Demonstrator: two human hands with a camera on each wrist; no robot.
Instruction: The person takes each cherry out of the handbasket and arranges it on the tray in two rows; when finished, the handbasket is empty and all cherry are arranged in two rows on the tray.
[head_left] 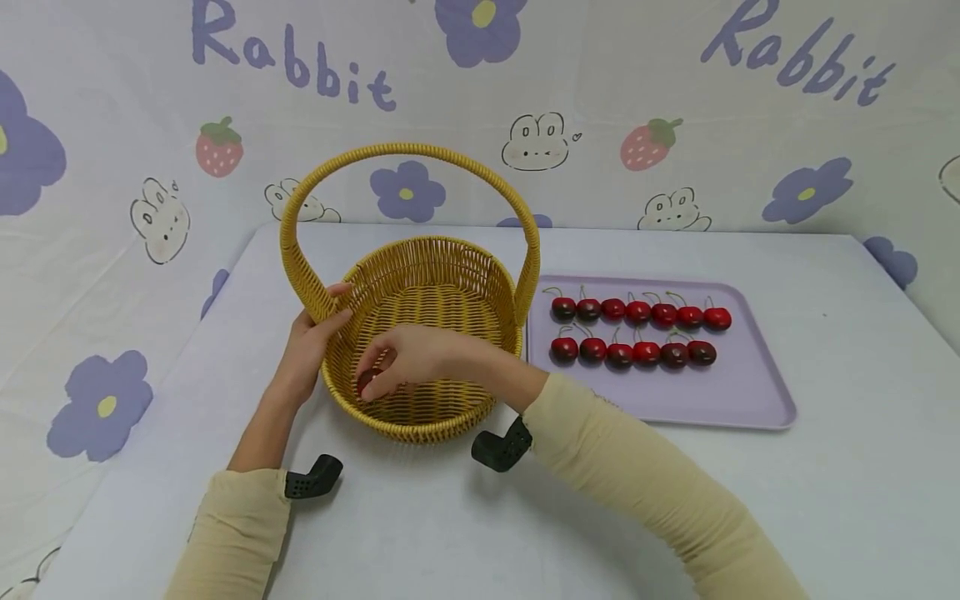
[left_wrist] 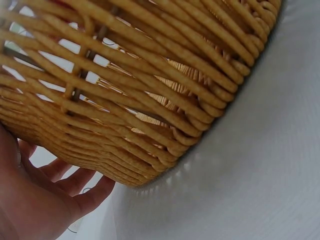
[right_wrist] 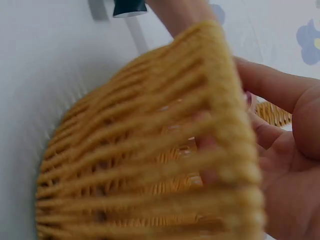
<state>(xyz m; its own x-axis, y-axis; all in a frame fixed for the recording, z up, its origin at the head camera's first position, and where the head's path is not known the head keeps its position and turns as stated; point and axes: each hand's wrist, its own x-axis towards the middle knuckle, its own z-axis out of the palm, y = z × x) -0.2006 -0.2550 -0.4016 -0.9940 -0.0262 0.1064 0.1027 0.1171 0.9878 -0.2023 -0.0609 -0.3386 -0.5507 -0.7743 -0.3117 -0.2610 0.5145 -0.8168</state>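
Observation:
A round yellow wicker basket (head_left: 435,304) with a tall arched handle stands at the middle left of the table. At its left side, my left hand (head_left: 303,354) grips the rim by the handle's base; the left wrist view has its fingers (left_wrist: 95,192) against the outer weave. My right hand (head_left: 420,354) reaches over the near right rim and pinches a dark red cherry (head_left: 367,382) low inside the basket, near the left wall. From the right wrist, the basket wall (right_wrist: 135,150) covers much of that view, and the cherry is mostly hidden behind fingers.
Right of the basket lies a lilac tray (head_left: 750,392) bearing two rows of cherries, several in the back row (head_left: 637,312) and several in the front row (head_left: 647,354). A patterned cloth (head_left: 585,192) hangs behind the white table (head_left: 420,533).

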